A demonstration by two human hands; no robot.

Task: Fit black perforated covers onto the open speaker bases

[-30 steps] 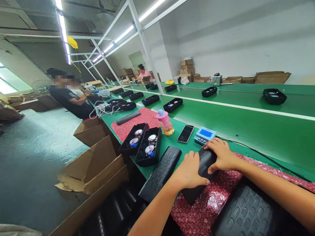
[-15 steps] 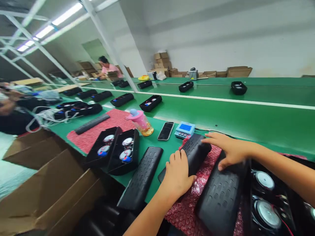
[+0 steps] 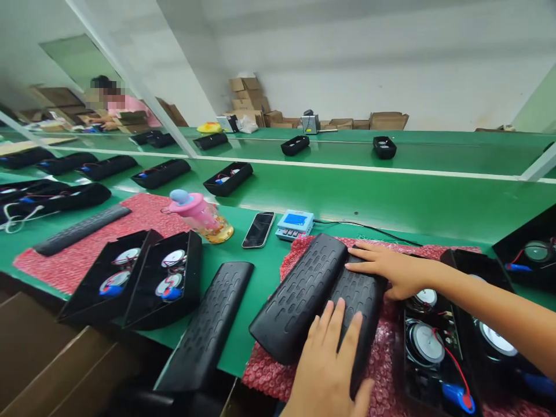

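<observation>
Two long black perforated speaker covers lie side by side on red bubble wrap (image 3: 271, 368). On the right cover (image 3: 358, 310), my left hand (image 3: 332, 353) rests with its fingers spread flat along the lower part. Across that cover's far end reaches my right hand (image 3: 386, 266), fingers stretched out and thumb apart at the right edge. The left cover (image 3: 302, 295) touches or nearly touches it, and neither hand holds it. Just right of the wrap's middle is an open black speaker housing (image 3: 434, 347) with round silver drivers, red wires and a blue part.
Another cover (image 3: 206, 324) lies to the left, beside two open housings (image 3: 163, 278). Behind stand a pink-lidded cup (image 3: 202, 217), a phone (image 3: 258, 230) and a light-blue device (image 3: 295, 225) with a cable. More housings line the green belt (image 3: 330, 188). A person (image 3: 125, 107) sits far left.
The view has turned right. The two covers, apart before, now lie together. My left hand has gone from the left cover to the right one; my right hand now lies on its far end.
</observation>
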